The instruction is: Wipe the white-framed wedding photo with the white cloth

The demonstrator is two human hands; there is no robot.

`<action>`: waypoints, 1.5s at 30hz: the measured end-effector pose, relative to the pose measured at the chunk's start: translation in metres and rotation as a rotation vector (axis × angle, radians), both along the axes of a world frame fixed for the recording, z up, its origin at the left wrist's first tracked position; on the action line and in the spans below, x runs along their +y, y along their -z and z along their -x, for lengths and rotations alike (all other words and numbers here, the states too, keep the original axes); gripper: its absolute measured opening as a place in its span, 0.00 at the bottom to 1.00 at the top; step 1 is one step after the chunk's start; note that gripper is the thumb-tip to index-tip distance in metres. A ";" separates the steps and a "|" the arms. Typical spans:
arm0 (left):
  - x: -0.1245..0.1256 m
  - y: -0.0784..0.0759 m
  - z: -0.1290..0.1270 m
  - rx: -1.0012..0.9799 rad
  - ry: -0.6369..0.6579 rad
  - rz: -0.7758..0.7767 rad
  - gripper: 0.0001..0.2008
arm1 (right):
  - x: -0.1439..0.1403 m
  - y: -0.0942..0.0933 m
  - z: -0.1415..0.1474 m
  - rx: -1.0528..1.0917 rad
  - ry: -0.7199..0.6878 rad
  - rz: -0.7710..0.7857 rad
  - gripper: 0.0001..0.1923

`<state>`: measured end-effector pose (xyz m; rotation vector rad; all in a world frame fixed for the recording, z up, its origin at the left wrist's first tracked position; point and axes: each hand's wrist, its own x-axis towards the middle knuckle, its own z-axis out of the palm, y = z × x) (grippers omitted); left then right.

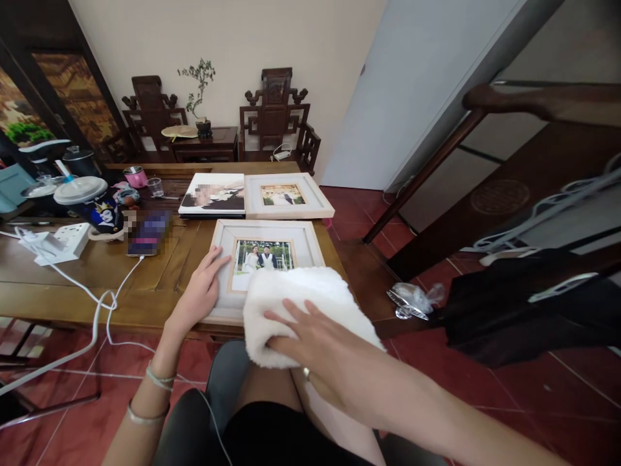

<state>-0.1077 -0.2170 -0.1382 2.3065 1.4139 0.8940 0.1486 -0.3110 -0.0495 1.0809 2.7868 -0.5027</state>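
Note:
A light wooden picture frame (310,236) with a wide pale mat and a photo of a couple lies on the table near its front edge. My left hand (200,288) holds its left side, a digit lying across the border. Over the frame's lower right part, a folded white fluffy cloth (310,288) covers the corner and part of the photo. My right hand (310,336) grips this cloth from above, fingers on its top and one digit tucked at the fold. The underside of the cloth is hidden.
Behind lie a second picture frame (320,200) and a white-covered album or box (218,184). To the left are a charging phone (148,234), a power strip (63,243), cables and a lidded cup (99,210). A wooden chair (427,194) stands right, with clear plastic wrapping (417,298) on it.

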 end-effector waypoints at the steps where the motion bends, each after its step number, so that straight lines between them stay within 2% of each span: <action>1: 0.000 -0.001 0.000 0.000 0.001 0.000 0.23 | 0.001 0.004 0.004 0.031 -0.003 -0.005 0.36; 4: 0.000 -0.002 -0.001 0.002 0.002 -0.001 0.23 | 0.020 0.022 0.009 0.105 0.036 -0.121 0.36; 7: 0.000 -0.002 -0.001 0.005 0.003 0.000 0.23 | 0.057 0.036 0.004 0.131 0.106 -0.240 0.34; 11: 0.000 -0.001 0.000 0.009 0.008 0.005 0.23 | 0.106 0.041 -0.007 0.111 0.240 -0.342 0.33; 14: 0.000 0.001 0.000 0.009 0.009 0.008 0.23 | 0.126 0.043 -0.008 0.080 0.312 -0.392 0.32; 17: 0.001 0.002 0.001 0.009 0.009 0.010 0.23 | 0.119 0.041 -0.004 0.040 0.281 -0.366 0.30; 23: 0.003 0.002 0.000 0.017 0.008 0.017 0.23 | 0.046 0.012 0.001 0.016 0.031 -0.168 0.32; 26: 0.003 0.001 0.000 0.022 0.011 0.022 0.24 | 0.023 0.002 -0.001 0.068 -0.067 -0.054 0.36; 29: 0.003 0.000 0.001 0.025 0.017 0.022 0.23 | 0.031 0.011 -0.005 0.107 -0.025 -0.126 0.37; 34: 0.001 -0.001 0.002 0.023 0.022 0.014 0.23 | 0.093 0.037 -0.018 0.095 0.158 -0.343 0.36; 38: 0.000 -0.001 0.002 0.018 0.021 0.012 0.23 | 0.130 0.044 -0.021 0.089 0.254 -0.405 0.35; 41: 0.001 -0.001 0.002 0.015 0.018 0.012 0.23 | 0.126 0.042 -0.011 0.079 0.242 -0.369 0.35; 45: 0.002 0.000 0.001 0.017 0.018 0.013 0.23 | 0.083 0.027 -0.001 0.082 0.137 -0.232 0.32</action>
